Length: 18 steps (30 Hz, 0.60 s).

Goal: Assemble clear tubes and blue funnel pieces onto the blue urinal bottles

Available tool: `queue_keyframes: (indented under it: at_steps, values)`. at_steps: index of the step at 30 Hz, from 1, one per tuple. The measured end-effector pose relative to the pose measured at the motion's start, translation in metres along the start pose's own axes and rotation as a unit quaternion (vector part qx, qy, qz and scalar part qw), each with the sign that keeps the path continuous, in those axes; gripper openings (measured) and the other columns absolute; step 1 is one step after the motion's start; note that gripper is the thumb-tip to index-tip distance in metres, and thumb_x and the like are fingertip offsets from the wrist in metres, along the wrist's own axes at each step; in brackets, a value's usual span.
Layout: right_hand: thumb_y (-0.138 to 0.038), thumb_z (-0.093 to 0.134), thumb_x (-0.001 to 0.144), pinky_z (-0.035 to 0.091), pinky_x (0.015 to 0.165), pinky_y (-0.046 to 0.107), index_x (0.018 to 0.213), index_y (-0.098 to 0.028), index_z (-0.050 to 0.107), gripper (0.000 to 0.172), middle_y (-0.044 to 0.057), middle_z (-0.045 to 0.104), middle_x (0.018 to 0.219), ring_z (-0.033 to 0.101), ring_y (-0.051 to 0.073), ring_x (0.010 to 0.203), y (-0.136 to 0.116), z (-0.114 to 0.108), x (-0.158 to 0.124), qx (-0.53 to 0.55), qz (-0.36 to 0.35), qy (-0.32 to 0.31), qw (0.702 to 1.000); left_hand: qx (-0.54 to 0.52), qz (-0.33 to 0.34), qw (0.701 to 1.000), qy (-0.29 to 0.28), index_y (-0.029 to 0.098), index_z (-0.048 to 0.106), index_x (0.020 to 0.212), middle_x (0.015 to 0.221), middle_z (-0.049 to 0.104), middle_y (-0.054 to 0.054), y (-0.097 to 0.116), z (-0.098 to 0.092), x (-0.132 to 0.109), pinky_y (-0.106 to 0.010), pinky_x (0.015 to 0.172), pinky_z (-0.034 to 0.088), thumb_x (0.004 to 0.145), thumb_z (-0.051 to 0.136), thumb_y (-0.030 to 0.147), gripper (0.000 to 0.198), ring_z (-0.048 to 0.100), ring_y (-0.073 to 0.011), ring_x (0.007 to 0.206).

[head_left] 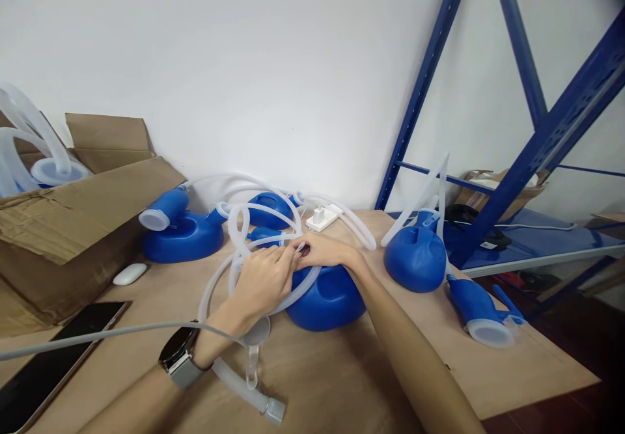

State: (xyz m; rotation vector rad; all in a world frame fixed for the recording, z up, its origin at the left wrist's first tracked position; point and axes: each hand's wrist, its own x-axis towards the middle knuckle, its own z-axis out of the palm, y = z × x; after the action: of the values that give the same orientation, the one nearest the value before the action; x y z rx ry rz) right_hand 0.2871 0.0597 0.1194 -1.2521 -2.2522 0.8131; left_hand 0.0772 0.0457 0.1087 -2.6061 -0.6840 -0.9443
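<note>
Both hands meet mid-worktop: left hand [263, 281] and right hand [325, 250] pinch the translucent hose [229, 271] over the blue container [327, 300].

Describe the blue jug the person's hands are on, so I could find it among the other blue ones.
Find the brown table by the white wall. Of the blue jugs on it, the middle jug lies nearest the front edge. Only it has the left hand and right hand meeting above it, with a translucent hose looped across it.
</note>
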Motion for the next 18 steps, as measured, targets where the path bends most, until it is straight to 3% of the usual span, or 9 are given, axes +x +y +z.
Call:
queue_keyframes:
  at_steps: [4, 9, 12, 16, 18]
  values:
    - [-0.049, 0.081, 0.080, 0.048, 0.069, 0.023, 0.101, -0.018, 0.081, 0.037, 0.001, 0.074, 0.084, 0.066, 0.017, 0.078, -0.006, -0.001, -0.002, 0.006, 0.028, 0.008, 1.000, -0.070, -0.062, 0.992, 0.088, 0.020, 0.062, 0.078, 0.069, 0.070, -0.007, -0.004, 0.018, -0.009, -0.032, 0.060, 0.047, 0.107, 0.030, 0.024, 0.043, 0.066, -0.0203, 0.062]
    - [-0.062, 0.079, 0.080, 0.043, 0.063, 0.022, 0.093, -0.016, 0.081, 0.048, 0.000, 0.071, 0.076, 0.060, 0.014, 0.071, -0.013, -0.001, -0.004, -0.017, 0.024, 0.002, 1.000, -0.180, -0.149, 0.968, 0.092, 0.021, 0.063, 0.079, 0.073, 0.073, -0.005, 0.002, 0.017, -0.009, -0.032, 0.066, 0.051, 0.106, 0.032, 0.029, 0.042, 0.069, -0.0194, 0.066]
    - [-0.068, 0.074, 0.082, 0.038, 0.059, 0.023, 0.082, -0.016, 0.080, 0.052, -0.001, 0.068, 0.069, 0.055, 0.012, 0.065, -0.014, -0.002, -0.005, -0.044, 0.022, -0.004, 0.999, -0.256, -0.221, 0.936, 0.096, 0.022, 0.063, 0.079, 0.074, 0.074, -0.003, 0.007, 0.014, -0.008, -0.032, 0.069, 0.054, 0.106, 0.034, 0.036, 0.042, 0.070, -0.0194, 0.069]
    - [-0.070, 0.076, 0.079, 0.045, 0.064, 0.024, 0.088, -0.017, 0.083, 0.054, 0.002, 0.076, 0.079, 0.064, 0.016, 0.073, -0.012, -0.004, -0.006, -0.033, 0.030, -0.001, 0.999, -0.336, -0.345, 0.863, 0.152, 0.024, 0.055, 0.078, 0.075, 0.074, -0.003, -0.002, 0.015, -0.005, -0.035, 0.078, 0.058, 0.108, 0.030, 0.044, 0.044, 0.073, -0.0209, 0.077]
    - [-0.070, 0.078, 0.077, 0.048, 0.067, 0.024, 0.093, -0.019, 0.084, 0.054, 0.003, 0.079, 0.085, 0.067, 0.018, 0.078, -0.009, -0.004, -0.006, -0.023, 0.038, -0.001, 0.999, -0.326, -0.348, 0.867, 0.147, 0.024, 0.053, 0.076, 0.074, 0.073, -0.004, -0.011, 0.013, -0.002, -0.035, 0.080, 0.057, 0.108, 0.029, 0.044, 0.045, 0.073, -0.0213, 0.079]
